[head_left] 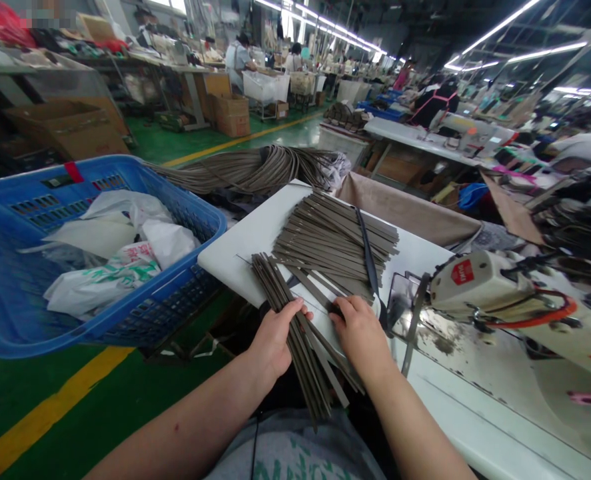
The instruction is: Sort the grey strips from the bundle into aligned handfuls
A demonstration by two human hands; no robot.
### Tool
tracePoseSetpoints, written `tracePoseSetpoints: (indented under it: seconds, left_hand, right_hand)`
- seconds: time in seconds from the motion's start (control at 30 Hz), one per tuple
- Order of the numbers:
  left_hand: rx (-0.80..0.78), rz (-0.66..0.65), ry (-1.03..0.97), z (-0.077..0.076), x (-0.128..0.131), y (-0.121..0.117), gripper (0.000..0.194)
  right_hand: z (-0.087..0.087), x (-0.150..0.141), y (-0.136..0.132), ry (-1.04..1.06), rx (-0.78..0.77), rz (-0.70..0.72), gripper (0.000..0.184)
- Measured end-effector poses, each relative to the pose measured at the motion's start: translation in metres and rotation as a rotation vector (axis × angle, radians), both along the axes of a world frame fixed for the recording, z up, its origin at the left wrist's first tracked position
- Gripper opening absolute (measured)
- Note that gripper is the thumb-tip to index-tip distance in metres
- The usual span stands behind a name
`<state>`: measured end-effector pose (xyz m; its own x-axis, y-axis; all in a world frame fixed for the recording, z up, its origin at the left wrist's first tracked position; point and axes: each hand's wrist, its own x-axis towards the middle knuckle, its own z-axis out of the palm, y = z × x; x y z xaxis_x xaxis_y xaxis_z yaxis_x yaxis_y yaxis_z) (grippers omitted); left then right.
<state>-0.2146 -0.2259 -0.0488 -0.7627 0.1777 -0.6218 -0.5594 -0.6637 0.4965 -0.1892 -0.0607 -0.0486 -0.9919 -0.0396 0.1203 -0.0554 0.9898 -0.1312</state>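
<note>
My left hand [278, 337] is closed around a bundle of narrow grey-brown strips [310, 380], thumb on top. The bundle slants from the white table's edge down toward my lap. To its right, my right hand [360, 333] has its fingers curled in a pinch on strips of the same kind; its fingertips partly hide them. Just beyond both hands, a wide pile of such strips [325, 233] lies on the white tabletop [242, 237]. A dark band [368, 250] crosses the pile's right side.
A blue plastic basket [210, 230] with white bags stands at left. The sewing machine [495, 287] sits close on the right. Behind the table lies a heap of long strips [255, 167]. People work at machines farther back; cardboard boxes [230, 115] stand on the green floor.
</note>
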Motion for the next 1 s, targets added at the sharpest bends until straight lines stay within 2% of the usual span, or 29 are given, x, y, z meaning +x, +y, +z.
tracePoseSetpoints:
  seconds: [0.23,0.47,0.6,0.73,0.87,1.0]
  left_hand:
    - [0.028,-0.007,0.006,-0.003,0.000,0.001,0.021]
    - [0.025,0.001,-0.005,-0.003,0.002,-0.001,0.019]
    - [0.037,0.000,0.001,0.001,0.002,-0.003,0.013]
    - [0.095,0.040,0.013,0.003,0.001,-0.002,0.012]
    - [0.138,0.033,0.049,0.001,0.000,-0.001,0.021]
    - [0.099,0.045,0.128,0.001,0.002,0.000,0.029]
  right_hand:
    - [-0.002,0.003,-0.010,-0.095,0.010,-0.030,0.018]
    - [0.002,0.000,-0.015,-0.048,0.249,0.058,0.011]
    - [0.014,0.003,-0.015,-0.144,0.139,-0.019,0.013]
    - [0.031,0.010,-0.018,-0.157,-0.032,-0.037,0.025]
    - [0.043,0.015,-0.023,-0.152,-0.132,0.076,0.027]
    - [0.054,0.020,-0.026,-0.218,-0.181,0.221,0.036]
